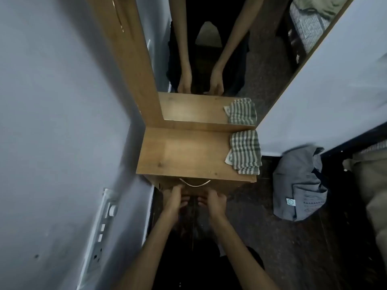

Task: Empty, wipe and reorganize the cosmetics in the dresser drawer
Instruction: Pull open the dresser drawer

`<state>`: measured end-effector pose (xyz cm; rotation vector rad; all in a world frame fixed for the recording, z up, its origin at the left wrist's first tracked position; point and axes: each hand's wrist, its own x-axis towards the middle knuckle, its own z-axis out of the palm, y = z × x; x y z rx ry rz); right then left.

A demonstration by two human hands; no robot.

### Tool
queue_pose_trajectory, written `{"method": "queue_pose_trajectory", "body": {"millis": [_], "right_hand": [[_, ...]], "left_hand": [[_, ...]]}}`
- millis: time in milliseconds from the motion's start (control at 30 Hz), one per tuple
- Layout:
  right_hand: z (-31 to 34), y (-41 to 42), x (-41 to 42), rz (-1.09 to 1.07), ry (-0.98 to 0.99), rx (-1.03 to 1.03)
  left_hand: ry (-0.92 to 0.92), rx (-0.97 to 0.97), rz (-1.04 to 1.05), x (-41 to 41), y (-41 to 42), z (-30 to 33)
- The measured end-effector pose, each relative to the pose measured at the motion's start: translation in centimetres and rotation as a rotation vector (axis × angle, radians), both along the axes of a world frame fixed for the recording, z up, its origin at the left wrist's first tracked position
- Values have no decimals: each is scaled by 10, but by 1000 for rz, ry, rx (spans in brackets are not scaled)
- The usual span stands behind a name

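Note:
A small wooden dresser (188, 153) stands against the wall with a mirror (209, 49) above it. Its drawer front (222, 186) carries a curved metal handle (194, 183) just under the top edge; the drawer looks closed and no cosmetics show. A folded green-and-white checked cloth (245, 151) lies on the right side of the top. My left hand (174, 197) and my right hand (213, 200) reach side by side just below the handle, fingers loosely curled in shadow. Whether they touch the drawer is unclear.
A grey wall with a white switch and socket strip (104, 222) runs close on the left. A grey bag (299, 185) sits on the dark floor to the right, next to a white panel (335, 91). The mirror reflects my arms and the cloth.

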<state>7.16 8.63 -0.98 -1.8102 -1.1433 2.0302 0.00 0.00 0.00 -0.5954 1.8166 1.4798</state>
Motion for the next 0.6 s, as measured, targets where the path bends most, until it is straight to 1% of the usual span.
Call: {"method": "queue_pose_trajectory", "body": {"millis": [67,167,233,333,467,600], "right_hand": [[-12,1,-3,-29,-37,-3],[-35,4,-9,-79,36,-47],[-44,4,-13,-118,68,-34],[-45,3,-16,-147,134,7],[-43,0,-19,-107,178,30],[-39,0,-16,-37,162,53]], "left_hand": [[-56,98,44,-2,5,-10],[-76,198,106,-5,12,-33],[-54,222,150,-4,16,-46],[12,223,150,1,20,-52],[78,222,167,6,23,-49],[117,208,129,11,22,-48]]}}
